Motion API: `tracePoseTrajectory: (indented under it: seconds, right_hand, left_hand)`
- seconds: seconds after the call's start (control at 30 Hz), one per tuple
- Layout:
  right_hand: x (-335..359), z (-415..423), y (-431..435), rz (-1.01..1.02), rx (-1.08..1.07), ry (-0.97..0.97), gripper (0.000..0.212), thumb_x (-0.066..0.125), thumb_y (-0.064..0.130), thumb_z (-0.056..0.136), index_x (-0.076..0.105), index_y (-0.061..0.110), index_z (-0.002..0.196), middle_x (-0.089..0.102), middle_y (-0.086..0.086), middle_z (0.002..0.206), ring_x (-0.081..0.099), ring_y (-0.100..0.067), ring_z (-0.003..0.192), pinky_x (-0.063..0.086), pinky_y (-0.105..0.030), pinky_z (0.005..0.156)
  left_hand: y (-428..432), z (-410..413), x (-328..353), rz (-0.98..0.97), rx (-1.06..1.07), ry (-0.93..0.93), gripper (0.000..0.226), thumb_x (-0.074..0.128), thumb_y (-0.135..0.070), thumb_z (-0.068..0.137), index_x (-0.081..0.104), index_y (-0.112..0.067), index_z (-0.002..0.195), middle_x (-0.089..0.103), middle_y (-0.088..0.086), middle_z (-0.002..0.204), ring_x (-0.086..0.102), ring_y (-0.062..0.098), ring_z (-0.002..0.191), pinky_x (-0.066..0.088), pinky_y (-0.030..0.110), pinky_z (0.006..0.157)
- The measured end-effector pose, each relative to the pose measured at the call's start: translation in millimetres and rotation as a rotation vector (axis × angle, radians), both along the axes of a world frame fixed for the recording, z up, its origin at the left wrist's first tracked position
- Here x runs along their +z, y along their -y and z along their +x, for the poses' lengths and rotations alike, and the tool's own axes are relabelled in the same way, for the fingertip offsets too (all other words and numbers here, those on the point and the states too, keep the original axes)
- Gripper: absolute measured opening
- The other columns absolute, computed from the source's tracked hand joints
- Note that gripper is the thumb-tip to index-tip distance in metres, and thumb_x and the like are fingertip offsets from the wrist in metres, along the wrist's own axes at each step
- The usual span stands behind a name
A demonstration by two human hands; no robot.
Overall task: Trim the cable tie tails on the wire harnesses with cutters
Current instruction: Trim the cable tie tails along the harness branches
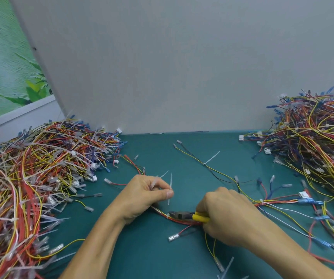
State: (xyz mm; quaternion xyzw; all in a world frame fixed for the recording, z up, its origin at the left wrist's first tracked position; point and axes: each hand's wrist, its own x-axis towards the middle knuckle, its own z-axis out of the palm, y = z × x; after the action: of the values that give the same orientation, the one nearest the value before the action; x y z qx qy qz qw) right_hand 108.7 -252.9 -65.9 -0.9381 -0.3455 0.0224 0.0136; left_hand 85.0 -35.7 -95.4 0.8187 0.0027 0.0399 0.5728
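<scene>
Hands sit low, mid-frame. L hand [146,195] is curled, thumb & fingers pinching a few translucent tie tails [170,186] that stick out above & below the grip. R hand [222,214] is clenched round the yellow handles of the cutters [184,215]. The dark nose points left & lies on the harness [272,201], just right of the L hand. Can't tell if the jaws are closed or biting a tie.

Harness = red/yellow/white wires lying flat on the mat [142,248]. It runs from under the L hand, beneath cutters & R hand, out right to a white connector [304,194] & blue-sleeved terminals. A yellow/black branch goes back toward the partition [162,67] w/ one cable tie [211,158] on it, long white tail pointing up-right.

Sweep, left to right:
- Far left: poster [5,67] w/ green leaves, behind the bench.
- L pile [31,178]: big heap of harnesses, many long pale tails sticking out in all directions.
- Centre: teal mat, grey partition behind. A spade terminal [173,237] on a red lead sits just below the cutters.
- Bottom edge, centre-right: a loose tail [227,266] lies on the mat.
- R pile [319,148]: second heap against the partition, its ties showing as small white heads.
</scene>
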Motion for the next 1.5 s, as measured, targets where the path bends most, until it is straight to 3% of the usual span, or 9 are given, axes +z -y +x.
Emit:
tracePoseTrajectory:
  seconds: [0.27, 0.67, 0.77, 0.87, 0.97, 1.03, 1.23, 1.37, 1.5]
  right_hand:
    - [1, 6, 1, 0.168, -0.086, 0.068, 0.017, 0.049, 0.036, 0.085, 0.058, 0.026, 0.095, 0.052, 0.006, 0.091, 0.056, -0.026, 0.094, 0.036, -0.031, 0.064]
    - [-8, 2, -3, 0.156, -0.032, 0.038, 0.021, 0.050, 0.040, 0.086, 0.059, 0.026, 0.099, 0.052, 0.006, 0.095, 0.056, -0.027, 0.095, 0.033, -0.031, 0.064]
    - [-9, 0, -4, 0.152, -0.005, 0.021, 0.023, 0.049, 0.043, 0.088, 0.059, 0.025, 0.100, 0.050, 0.005, 0.093, 0.057, -0.028, 0.094, 0.033, -0.032, 0.064]
    - [-8, -2, -5, 0.106, 0.027, -0.017, 0.018, 0.050, 0.041, 0.087, 0.055, 0.025, 0.090, 0.045, 0.005, 0.088, 0.055, -0.029, 0.090, 0.034, -0.032, 0.064]
    - [-5, -2, -4, 0.035, 0.032, -0.051, 0.011, 0.053, 0.034, 0.083, 0.055, 0.024, 0.086, 0.049, 0.002, 0.087, 0.049, -0.028, 0.080, 0.033, -0.031, 0.059]
    - [-2, -1, -2, -0.010, 0.027, -0.062, 0.016, 0.054, 0.031, 0.079, 0.060, 0.024, 0.092, 0.049, 0.002, 0.080, 0.049, -0.028, 0.076, 0.029, -0.028, 0.051]
    - [9, 3, 6, -0.079, 0.008, -0.150, 0.024, 0.056, 0.034, 0.077, 0.064, 0.023, 0.097, 0.052, 0.000, 0.079, 0.055, -0.028, 0.079, 0.035, -0.026, 0.052]
    - [16, 5, 11, -0.095, -0.011, -0.213, 0.024, 0.060, 0.041, 0.077, 0.065, 0.027, 0.096, 0.055, 0.003, 0.083, 0.058, -0.024, 0.083, 0.037, -0.026, 0.054]
    - [15, 7, 10, 0.007, -0.095, -0.162, 0.021, 0.057, 0.036, 0.079, 0.063, 0.022, 0.093, 0.055, 0.001, 0.080, 0.054, -0.026, 0.079, 0.040, -0.027, 0.058]
  left_hand:
    - [-12, 4, 24, -0.833, 0.303, 0.052, 0.028, 0.039, -0.011, 0.093, 0.035, -0.020, 0.067, 0.023, -0.003, 0.053, 0.017, 0.008, 0.040, 0.019, 0.021, 0.041]
    - [-14, 4, 13, -0.927, 0.302, 0.162, 0.015, 0.034, -0.008, 0.087, 0.043, -0.017, 0.078, 0.042, -0.001, 0.058, 0.032, 0.010, 0.044, 0.019, 0.018, 0.038]
    - [-13, 11, 8, -0.755, 0.413, 0.116, 0.022, 0.048, -0.002, 0.089, 0.044, -0.017, 0.075, 0.037, -0.006, 0.051, 0.026, 0.005, 0.037, 0.017, 0.013, 0.034]
    - [-17, 15, 2, -0.032, 0.535, 0.181, 0.018, 0.068, -0.002, 0.082, 0.065, -0.019, 0.079, 0.039, -0.013, 0.047, 0.031, 0.004, 0.040, 0.028, 0.014, 0.040]
    - [-18, 12, -5, 0.626, 0.444, 0.134, 0.027, 0.075, -0.018, 0.079, 0.073, -0.027, 0.104, 0.062, -0.014, 0.089, 0.058, 0.006, 0.082, 0.044, 0.016, 0.081]
    - [-19, 10, -7, 0.791, 0.352, 0.054, 0.024, 0.071, -0.028, 0.083, 0.071, -0.033, 0.107, 0.062, -0.015, 0.108, 0.057, 0.010, 0.104, 0.047, 0.031, 0.092]
    - [-22, 8, -6, 0.804, 0.320, -0.031, 0.005, 0.063, -0.034, 0.088, 0.068, -0.036, 0.088, 0.063, -0.014, 0.090, 0.057, 0.011, 0.094, 0.049, 0.036, 0.082]
    - [-16, 10, -5, 0.516, 0.265, -0.003, 0.017, 0.070, -0.023, 0.083, 0.066, -0.033, 0.070, 0.066, -0.021, 0.068, 0.057, -0.004, 0.068, 0.045, 0.016, 0.067]
    - [-12, 10, -3, 0.189, 0.221, -0.052, 0.013, 0.073, -0.012, 0.080, 0.070, -0.019, 0.070, 0.065, -0.010, 0.062, 0.053, 0.003, 0.058, 0.042, 0.022, 0.063]
